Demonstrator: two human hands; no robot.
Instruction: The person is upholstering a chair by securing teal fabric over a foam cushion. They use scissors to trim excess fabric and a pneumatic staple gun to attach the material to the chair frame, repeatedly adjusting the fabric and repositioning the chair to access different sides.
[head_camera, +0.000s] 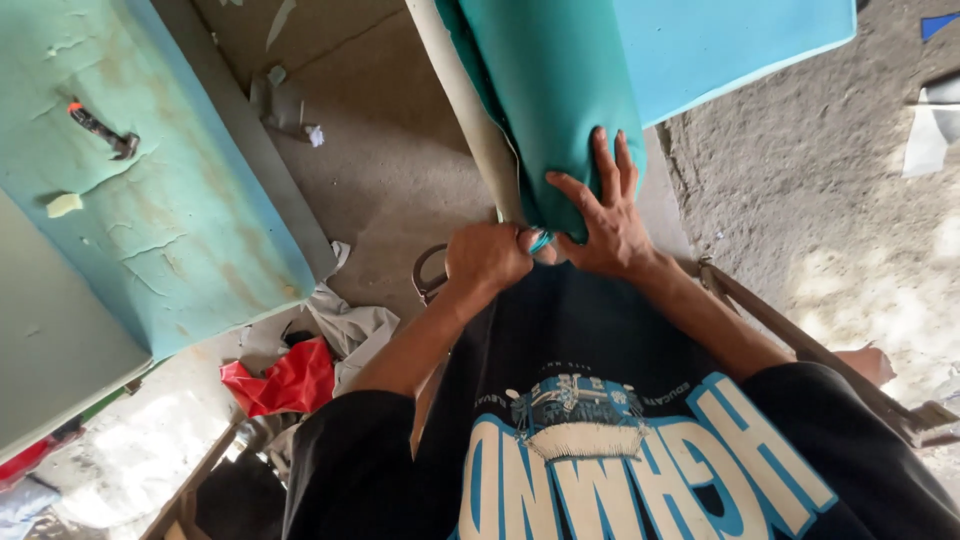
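Black printed shirt (600, 430) nearest, both forearms reaching out from it. Left hand (487, 257) clenched to fist, pinching edge of teal fabric (560, 90) at lower end of padded piece. Right hand (608, 215) spread flat, fingers (603, 160) pressed against fabric, holding nothing. Fabric wraps over pale foam edge (460, 90). Red cloth (285, 380) and grey rags (355, 325) on floor to left. Further left, worn teal foam slab (170, 210) with small tool (100, 128) lying on it

Soft daylight, sun patches glaring at lower corners, edges stretched by wide lens.
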